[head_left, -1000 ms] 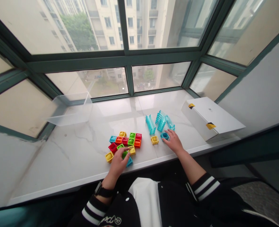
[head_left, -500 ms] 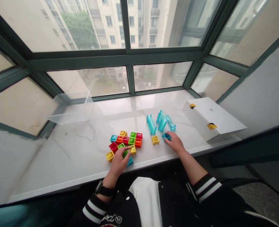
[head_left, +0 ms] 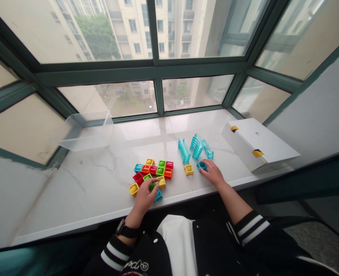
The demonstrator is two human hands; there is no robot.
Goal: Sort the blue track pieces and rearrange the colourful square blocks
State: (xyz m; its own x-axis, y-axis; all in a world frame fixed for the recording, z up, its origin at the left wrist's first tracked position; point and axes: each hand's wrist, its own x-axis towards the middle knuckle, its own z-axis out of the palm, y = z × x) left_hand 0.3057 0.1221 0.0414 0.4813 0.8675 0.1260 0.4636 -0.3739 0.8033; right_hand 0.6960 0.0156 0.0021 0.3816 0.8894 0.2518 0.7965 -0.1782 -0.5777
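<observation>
- Bent down onto a green block [head_left: 151,186], touching it: fingers [head_left: 153,190] of the left hand [head_left: 144,198]. Gripped or merely rested on, cannot tell.
- Curled shut round a small teal block [head_left: 202,165], itself down on the counter [head_left: 100,180]: fingers [head_left: 208,167] of the right hand [head_left: 214,174].
- Green block: at the near edge of the block cluster [head_left: 153,170], pressed in among the other coloured pieces.
- Teal block: well to the right of the cluster, apart from it.
- Between cluster and teal block: a lone yellow block [head_left: 189,169].
- Right of the cluster, just beyond the teal block: ribbed teal track pieces [head_left: 196,146], standing on edge.
- Farther right of the cluster: a white box [head_left: 258,143] with yellow tape tabs.
- Left of the cluster and beyond it: a clear plastic bin [head_left: 85,132], close against the window frame [head_left: 135,118].
- Nearer than the cluster, on the left wrist: a black watch [head_left: 125,231].
</observation>
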